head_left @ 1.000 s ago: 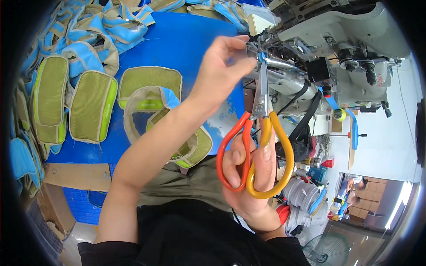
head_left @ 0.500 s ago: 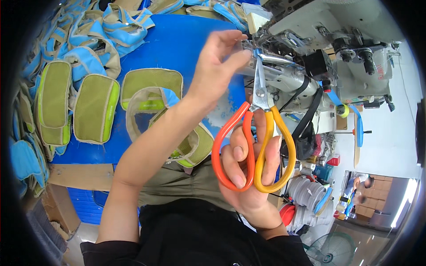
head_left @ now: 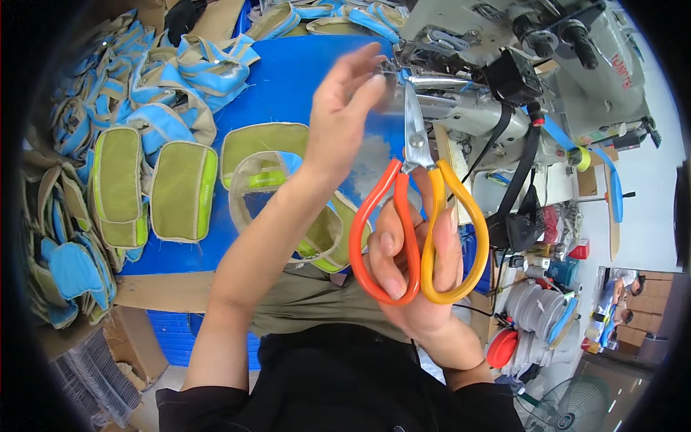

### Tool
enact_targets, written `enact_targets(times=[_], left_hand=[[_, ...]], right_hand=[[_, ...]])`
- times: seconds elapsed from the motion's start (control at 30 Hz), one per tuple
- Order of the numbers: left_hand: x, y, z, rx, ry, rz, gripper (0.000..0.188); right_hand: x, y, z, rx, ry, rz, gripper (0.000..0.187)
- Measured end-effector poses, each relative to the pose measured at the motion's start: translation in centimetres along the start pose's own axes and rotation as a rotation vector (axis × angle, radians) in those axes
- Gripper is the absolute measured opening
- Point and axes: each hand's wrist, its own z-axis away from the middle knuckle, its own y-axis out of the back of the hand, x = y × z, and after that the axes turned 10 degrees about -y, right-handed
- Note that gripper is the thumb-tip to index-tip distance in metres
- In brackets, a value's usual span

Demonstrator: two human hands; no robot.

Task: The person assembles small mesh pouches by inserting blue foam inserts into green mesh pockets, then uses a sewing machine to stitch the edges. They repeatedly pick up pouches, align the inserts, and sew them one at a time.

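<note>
In my right hand (head_left: 425, 288) is a pair of scissors (head_left: 416, 122) with silver blades, one orange handle loop and one yellow; my fingers pass through the loops. The blades point away from me and look close together, tips at a small blue piece (head_left: 404, 74) beside the sewing machine's (head_left: 461, 93) working end. My left hand (head_left: 338, 122) reaches to the same spot, fingers bent and thumb close to them, slightly blurred. What it pinches is too small to make out. Below my left forearm lies an olive-green mesh piece with a beige and blue loop (head_left: 245, 194).
Olive mesh pouches (head_left: 183, 191) and a heap of blue and beige strap pieces (head_left: 165, 86) cover the left of the blue table (head_left: 288, 65). Stacked white reels (head_left: 536, 309) and a fan (head_left: 572, 407) stand at right. An open cardboard box (head_left: 137, 345) is at lower left.
The whole view has shifted, so the table and pouches appear farther right and lower. Both hands stay by the machine, with the scissors still in my right hand; the left fingers have moved slightly.
</note>
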Motion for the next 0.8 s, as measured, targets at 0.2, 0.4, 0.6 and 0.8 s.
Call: enact_targets(times=[0.2, 0.4, 0.6, 0.8], left_hand=[[0.6, 1.2, 1.1, 0.011, -0.025, -0.142, 0.044], [5.1, 9.3, 5.1, -0.313, -0.131, -0.940, 0.047], [5.6, 12.9, 7.2, -0.745, -0.149, -1.459, 0.051], [3.8, 15.8, 6.8, -0.773, -0.072, -1.593, 0.032]], right_hand=[[0.2, 0.7, 1.0, -0.007, 0.000, 0.040, 0.057], [0.7, 7.0, 3.2, 0.132, -0.119, 0.382, 0.063], [5.9, 18.0, -3.0, 0.257, 0.131, 1.411, 0.056], [6.1, 16.7, -4.5, 0.322, 0.287, 1.487, 0.041]])
